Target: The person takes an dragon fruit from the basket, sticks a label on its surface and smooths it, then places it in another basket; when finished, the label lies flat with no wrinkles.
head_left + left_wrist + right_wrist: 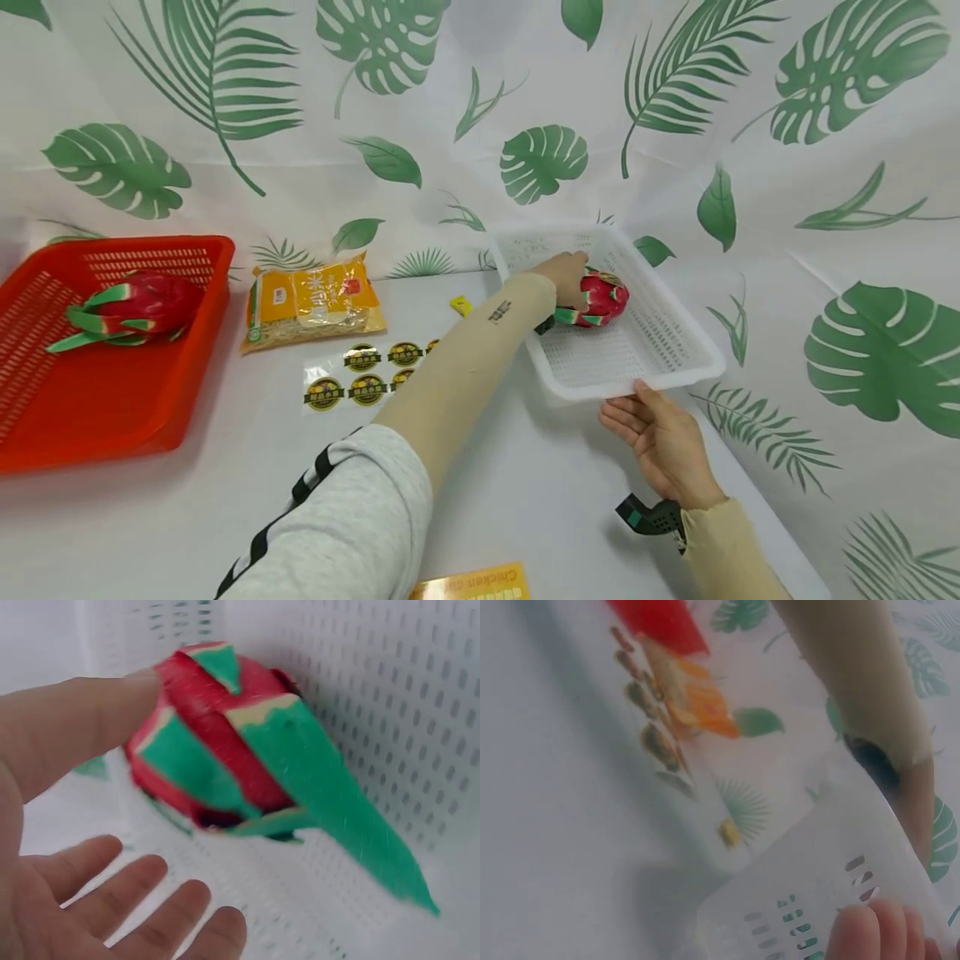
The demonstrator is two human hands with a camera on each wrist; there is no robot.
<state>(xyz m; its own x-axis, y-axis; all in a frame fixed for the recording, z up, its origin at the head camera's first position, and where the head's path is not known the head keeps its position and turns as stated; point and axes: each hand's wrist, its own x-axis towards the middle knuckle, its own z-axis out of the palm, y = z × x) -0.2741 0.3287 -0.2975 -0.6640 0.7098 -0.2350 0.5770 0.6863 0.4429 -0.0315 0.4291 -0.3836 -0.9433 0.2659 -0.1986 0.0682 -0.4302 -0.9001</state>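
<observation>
A red dragon fruit with green scales lies inside a white perforated basket. My left hand reaches into this basket at the fruit's left side. In the left wrist view, the thumb overlaps the fruit's edge, and whether it touches cannot be told. The other fingers are spread loosely, apart from the fruit. My right hand holds the basket's near edge, thumb at the rim and fingers at the outer wall. Part of that grip is hidden; its fingertips show against the wall in the right wrist view.
A red basket on the left holds another dragon fruit. Beside it lie an orange grain bag and a sheet of round stickers. A small yellow item sits behind my left forearm; a yellow card lies at the front.
</observation>
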